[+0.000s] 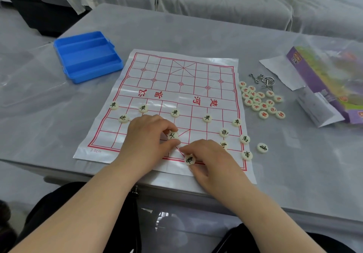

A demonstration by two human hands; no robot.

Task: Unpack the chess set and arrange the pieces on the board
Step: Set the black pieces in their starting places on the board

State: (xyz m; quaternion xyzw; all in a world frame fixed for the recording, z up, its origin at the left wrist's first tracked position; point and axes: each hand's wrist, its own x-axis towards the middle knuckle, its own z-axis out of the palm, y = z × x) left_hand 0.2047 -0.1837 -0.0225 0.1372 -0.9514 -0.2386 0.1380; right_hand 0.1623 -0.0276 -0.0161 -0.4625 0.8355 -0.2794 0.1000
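Two bare forearms stretch across the table edge, nearest me. Left hand [151, 135] pinches a black-lettered disc [172, 135] btw thumb & forefinger, over the palace lines near the board's [176, 72] home edge. Right hand [208, 156] is just beside it & nearer me, fingertips clamped on a second disc [189, 159] at the back-row line. Discs are round, so no long axis. The unplaced red pile [256, 107] lies off the board's right side, w/ a stray disc [262, 147] closer. Right hand's the nearer one, I'd say.
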